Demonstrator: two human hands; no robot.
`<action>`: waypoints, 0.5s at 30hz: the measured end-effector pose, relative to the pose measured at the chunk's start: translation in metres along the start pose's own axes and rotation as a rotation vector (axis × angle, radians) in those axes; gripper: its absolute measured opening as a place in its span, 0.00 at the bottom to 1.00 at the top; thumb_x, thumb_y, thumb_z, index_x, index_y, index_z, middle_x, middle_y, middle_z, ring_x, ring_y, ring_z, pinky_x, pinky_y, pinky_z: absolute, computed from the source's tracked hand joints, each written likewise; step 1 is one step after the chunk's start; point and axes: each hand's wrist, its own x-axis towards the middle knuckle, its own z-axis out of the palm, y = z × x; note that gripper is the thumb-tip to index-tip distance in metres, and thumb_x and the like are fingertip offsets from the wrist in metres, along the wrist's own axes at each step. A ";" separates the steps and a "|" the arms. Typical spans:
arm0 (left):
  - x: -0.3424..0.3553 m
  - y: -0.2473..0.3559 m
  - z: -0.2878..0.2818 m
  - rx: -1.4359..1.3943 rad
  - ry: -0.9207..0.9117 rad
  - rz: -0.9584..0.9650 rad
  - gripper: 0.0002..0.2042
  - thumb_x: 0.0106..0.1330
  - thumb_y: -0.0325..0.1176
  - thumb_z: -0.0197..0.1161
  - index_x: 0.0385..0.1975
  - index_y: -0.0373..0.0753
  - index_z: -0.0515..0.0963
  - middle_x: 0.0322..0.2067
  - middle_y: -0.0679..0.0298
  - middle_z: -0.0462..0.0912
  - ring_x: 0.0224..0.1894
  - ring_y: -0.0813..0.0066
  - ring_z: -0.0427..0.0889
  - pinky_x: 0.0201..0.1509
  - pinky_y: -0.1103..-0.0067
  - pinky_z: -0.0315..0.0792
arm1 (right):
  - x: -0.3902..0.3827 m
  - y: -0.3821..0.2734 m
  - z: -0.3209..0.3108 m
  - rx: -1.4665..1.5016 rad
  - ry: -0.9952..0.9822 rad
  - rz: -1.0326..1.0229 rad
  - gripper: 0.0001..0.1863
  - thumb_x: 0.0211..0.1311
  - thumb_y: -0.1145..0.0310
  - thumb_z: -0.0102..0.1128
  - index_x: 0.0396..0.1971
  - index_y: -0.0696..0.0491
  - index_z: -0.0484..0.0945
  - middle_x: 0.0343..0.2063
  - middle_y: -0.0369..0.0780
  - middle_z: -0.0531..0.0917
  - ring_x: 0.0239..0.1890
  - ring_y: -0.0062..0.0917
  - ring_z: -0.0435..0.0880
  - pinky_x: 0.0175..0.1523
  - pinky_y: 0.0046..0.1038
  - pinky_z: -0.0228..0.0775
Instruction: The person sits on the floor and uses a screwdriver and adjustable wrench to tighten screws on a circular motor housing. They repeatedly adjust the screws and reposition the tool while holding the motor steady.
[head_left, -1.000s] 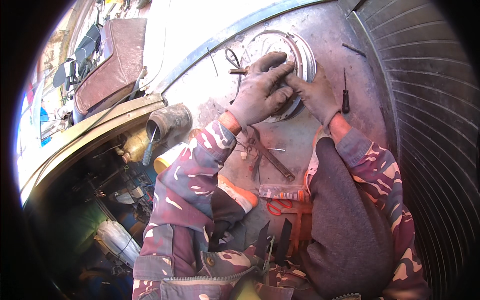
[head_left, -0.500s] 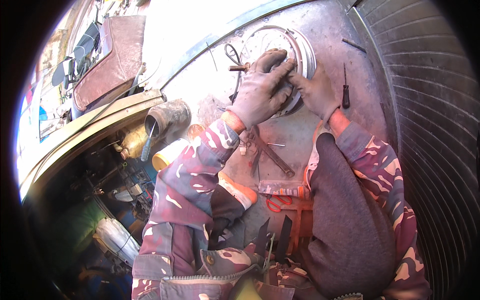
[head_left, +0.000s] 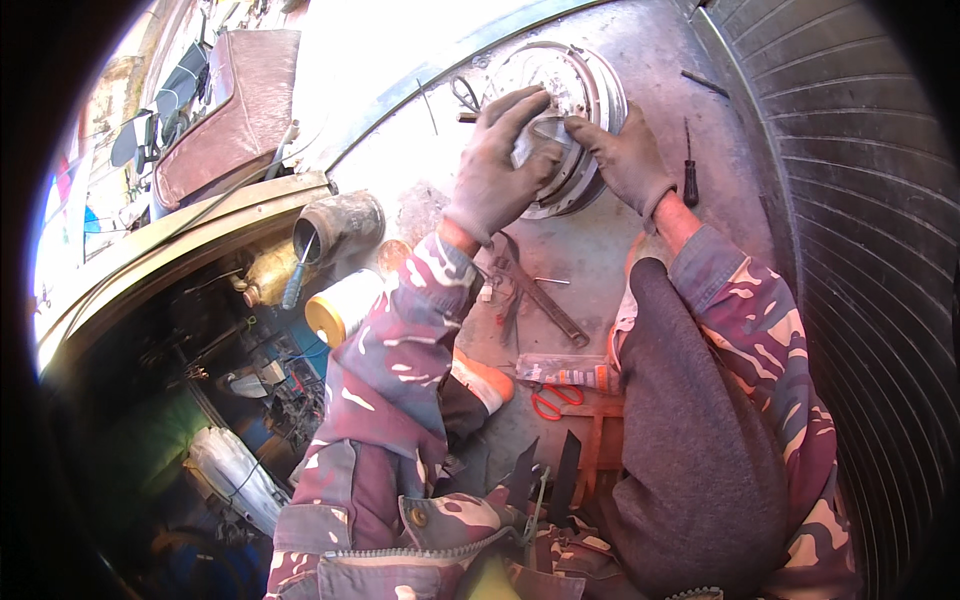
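Note:
A round metal part (head_left: 604, 82) with concentric rims lies on the worn metal surface in front of me, bright with glare. My left hand (head_left: 497, 170), in a grey glove, reaches over its left side with fingers stretched and thumb apart. The fingertips are near the part's middle; whether they press on it I cannot tell. My right hand (head_left: 632, 155), gloved too, is closed on the right rim, thumb over the top and fingers along the outer side. A dark cord loop (head_left: 464, 93) lies left of the part.
Nearer me lie an adjustable wrench (head_left: 545, 305), red-handled scissors (head_left: 557, 402) and a clear packet (head_left: 565, 372). A black-handled screwdriver (head_left: 690, 180) rests at right, beside a ribbed dark wall (head_left: 850, 160). On the left are a metal can (head_left: 345, 225) and a white, yellow-lidded container (head_left: 345, 302).
My left hand has drawn back left and its fingers have spread, uncovering more of the part's middle. My right hand has shifted slightly up and stays on the rim.

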 end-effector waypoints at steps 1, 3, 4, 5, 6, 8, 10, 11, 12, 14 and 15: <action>-0.011 0.002 -0.003 -0.068 0.076 -0.065 0.22 0.69 0.34 0.73 0.62 0.38 0.83 0.63 0.53 0.81 0.64 0.56 0.83 0.69 0.67 0.78 | 0.004 0.001 -0.002 -0.001 -0.007 -0.024 0.41 0.62 0.47 0.79 0.60 0.66 0.75 0.49 0.55 0.90 0.53 0.41 0.92 0.59 0.38 0.82; -0.046 0.005 -0.012 -0.150 0.077 -0.149 0.17 0.70 0.32 0.73 0.57 0.35 0.85 0.57 0.53 0.85 0.58 0.59 0.87 0.64 0.70 0.80 | 0.009 0.005 -0.005 -0.002 -0.027 -0.058 0.43 0.61 0.45 0.79 0.58 0.68 0.74 0.49 0.57 0.89 0.53 0.43 0.92 0.59 0.39 0.82; -0.067 0.006 -0.014 -0.123 0.020 -0.129 0.13 0.71 0.29 0.72 0.53 0.37 0.87 0.50 0.55 0.87 0.53 0.61 0.89 0.60 0.70 0.81 | 0.007 0.007 -0.003 0.000 -0.043 -0.063 0.44 0.61 0.44 0.79 0.58 0.69 0.74 0.49 0.58 0.89 0.53 0.44 0.92 0.60 0.39 0.82; -0.091 0.005 -0.012 -0.143 -0.058 -0.182 0.12 0.70 0.29 0.73 0.52 0.39 0.88 0.46 0.56 0.88 0.50 0.58 0.89 0.56 0.69 0.81 | 0.003 0.010 0.000 -0.008 -0.065 -0.060 0.45 0.61 0.43 0.79 0.57 0.70 0.74 0.49 0.59 0.89 0.54 0.44 0.92 0.60 0.39 0.82; -0.113 0.003 -0.010 -0.058 -0.172 -0.171 0.13 0.69 0.31 0.73 0.52 0.41 0.88 0.45 0.55 0.88 0.48 0.56 0.88 0.55 0.68 0.82 | 0.005 0.011 0.000 0.008 -0.064 -0.077 0.45 0.61 0.43 0.79 0.57 0.70 0.74 0.49 0.59 0.89 0.53 0.44 0.92 0.60 0.39 0.82; -0.148 -0.010 0.000 0.097 -0.341 -0.186 0.13 0.68 0.35 0.73 0.51 0.43 0.88 0.43 0.54 0.88 0.46 0.52 0.88 0.52 0.64 0.82 | 0.004 0.014 0.003 0.031 -0.073 -0.085 0.44 0.61 0.43 0.79 0.57 0.70 0.75 0.49 0.58 0.89 0.53 0.43 0.92 0.60 0.39 0.82; -0.173 -0.025 0.018 0.253 -0.487 -0.275 0.12 0.68 0.38 0.72 0.48 0.44 0.88 0.41 0.54 0.87 0.44 0.49 0.87 0.49 0.60 0.81 | 0.006 0.016 0.003 0.051 -0.072 -0.086 0.44 0.61 0.44 0.79 0.57 0.70 0.75 0.49 0.58 0.90 0.53 0.42 0.91 0.60 0.38 0.82; -0.180 -0.034 0.028 0.317 -0.473 -0.244 0.11 0.68 0.39 0.71 0.46 0.44 0.88 0.40 0.55 0.87 0.44 0.50 0.87 0.49 0.60 0.81 | 0.006 0.016 0.004 0.058 -0.071 -0.089 0.44 0.61 0.44 0.79 0.57 0.70 0.75 0.49 0.57 0.90 0.53 0.42 0.91 0.60 0.38 0.82; -0.186 -0.043 0.037 0.386 -0.482 -0.239 0.10 0.68 0.39 0.71 0.44 0.44 0.87 0.39 0.55 0.87 0.43 0.50 0.87 0.48 0.59 0.80 | 0.007 0.017 0.004 0.067 -0.071 -0.086 0.44 0.61 0.44 0.79 0.57 0.70 0.75 0.49 0.57 0.90 0.53 0.41 0.91 0.60 0.38 0.82; -0.194 -0.056 0.057 0.538 -0.520 -0.222 0.06 0.67 0.38 0.68 0.37 0.45 0.86 0.38 0.57 0.88 0.43 0.53 0.89 0.46 0.59 0.80 | 0.008 0.019 0.004 0.078 -0.072 -0.086 0.43 0.61 0.44 0.80 0.57 0.70 0.75 0.49 0.56 0.90 0.53 0.40 0.91 0.60 0.37 0.82; -0.197 -0.062 0.064 0.591 -0.564 -0.187 0.06 0.66 0.37 0.67 0.36 0.45 0.87 0.38 0.57 0.88 0.43 0.54 0.89 0.45 0.59 0.80 | 0.008 0.020 0.004 0.088 -0.077 -0.086 0.43 0.61 0.45 0.80 0.57 0.70 0.76 0.49 0.56 0.90 0.52 0.40 0.91 0.60 0.37 0.82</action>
